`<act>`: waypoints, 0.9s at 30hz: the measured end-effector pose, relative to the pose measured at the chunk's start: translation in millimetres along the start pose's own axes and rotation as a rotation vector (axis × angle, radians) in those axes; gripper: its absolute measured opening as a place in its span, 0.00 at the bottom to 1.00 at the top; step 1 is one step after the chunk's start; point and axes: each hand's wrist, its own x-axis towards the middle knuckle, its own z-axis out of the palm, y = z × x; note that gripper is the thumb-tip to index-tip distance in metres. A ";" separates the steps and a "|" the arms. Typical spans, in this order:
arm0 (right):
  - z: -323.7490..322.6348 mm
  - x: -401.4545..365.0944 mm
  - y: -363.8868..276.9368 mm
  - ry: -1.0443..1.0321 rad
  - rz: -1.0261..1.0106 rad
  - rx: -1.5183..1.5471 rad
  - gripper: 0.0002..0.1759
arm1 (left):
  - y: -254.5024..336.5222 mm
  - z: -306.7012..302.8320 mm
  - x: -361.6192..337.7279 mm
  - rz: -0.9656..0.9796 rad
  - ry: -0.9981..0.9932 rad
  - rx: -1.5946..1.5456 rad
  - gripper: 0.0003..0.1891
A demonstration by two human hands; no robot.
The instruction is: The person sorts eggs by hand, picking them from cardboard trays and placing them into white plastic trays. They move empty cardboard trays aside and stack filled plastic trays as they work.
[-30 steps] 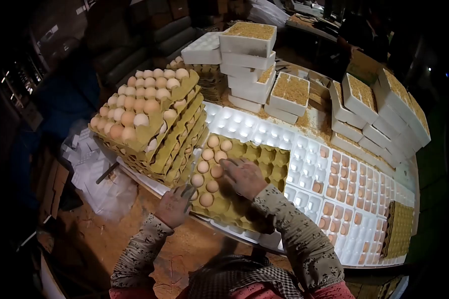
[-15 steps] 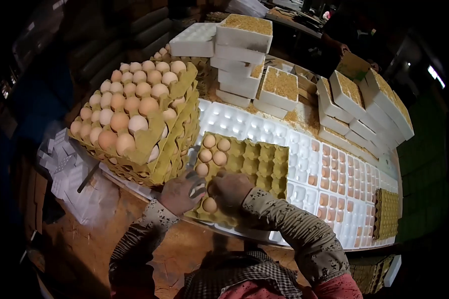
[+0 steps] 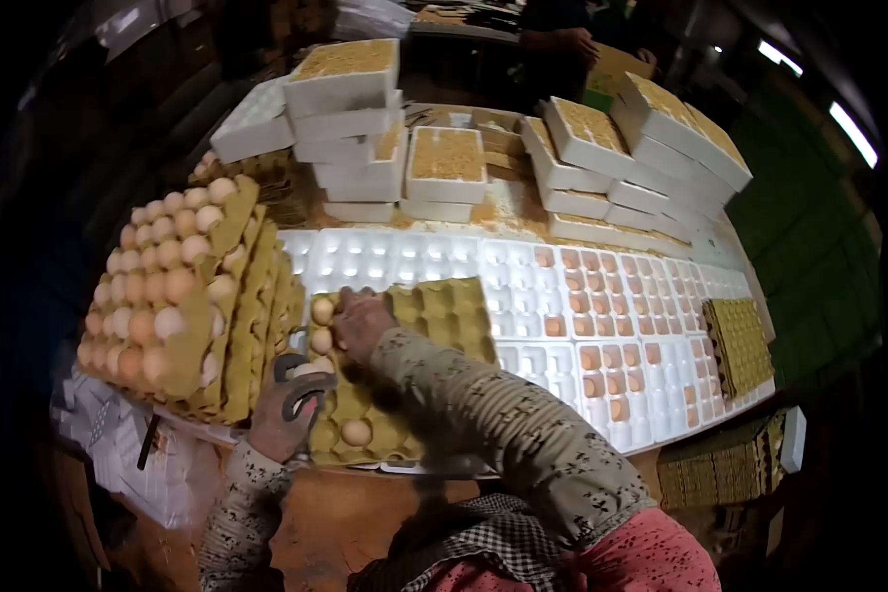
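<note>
With the pulp tray [image 3: 444,311] as the centre of our clock and twelve at the far side of the bench [image 3: 508,205], we have our right hand [image 3: 363,324] over its eleven o'clock corner. The right grip is bent, fingers pointing down beside the eggs [image 3: 322,340]; its tips are partly hidden, so we cannot tell whether it has hold of one. Our left hand [image 3: 288,409] is at the tray's edge between eight and nine, its grip curled partway, dark coverings on the fingers; a pale patch shows between them, but we cannot tell if it is something held.

The tray's eggs sit along its nine-to-ten side, with a lone egg [image 3: 356,432] at seven; many cups toward one o'clock are bare. Just beside it, at nine to ten, we see a tall stack of egg-filled trays [image 3: 217,326]. White moulded trays [image 3: 434,259] spread from eleven round to four, those toward three partly filled. White boxes [image 3: 350,84] stand stacked near eleven.
</note>
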 end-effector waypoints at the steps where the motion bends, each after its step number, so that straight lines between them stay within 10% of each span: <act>1: -27.5 -8.2 1.9 -0.011 -0.067 0.027 0.13 | 17.5 0.6 5.4 0.236 -0.005 0.413 0.23; 5: -56.1 -80.5 33.3 0.168 0.146 0.505 0.35 | 43.6 26.8 13.2 0.224 -0.275 0.919 0.31; 12: -79.0 -368.6 182.1 0.467 0.782 0.531 0.36 | 10.6 26.7 28.5 0.224 -0.559 0.954 0.24; 15: -96.7 -467.6 231.4 0.344 1.205 0.400 0.36 | 24.8 27.9 30.6 0.268 -0.543 0.980 0.21; 21: -99.1 -516.5 295.1 -0.231 1.095 0.406 0.33 | 30.1 34.9 22.4 0.284 -0.463 1.044 0.19; 23: -95.8 -515.6 319.7 -0.020 1.080 0.552 0.27 | 59.8 40.6 17.5 0.120 -0.235 0.984 0.16; 25: -96.6 -507.1 338.3 0.688 1.139 0.578 0.20 | 59.8 18.4 25.4 -0.061 -0.177 1.062 0.20; 26: -84.0 -505.0 356.0 0.685 1.133 0.596 0.20 | 68.7 37.7 31.2 -0.169 -0.017 0.467 0.24; 27: -61.0 -503.2 380.5 0.747 1.012 0.405 0.17 | 80.8 49.5 45.4 -0.170 -0.080 0.535 0.25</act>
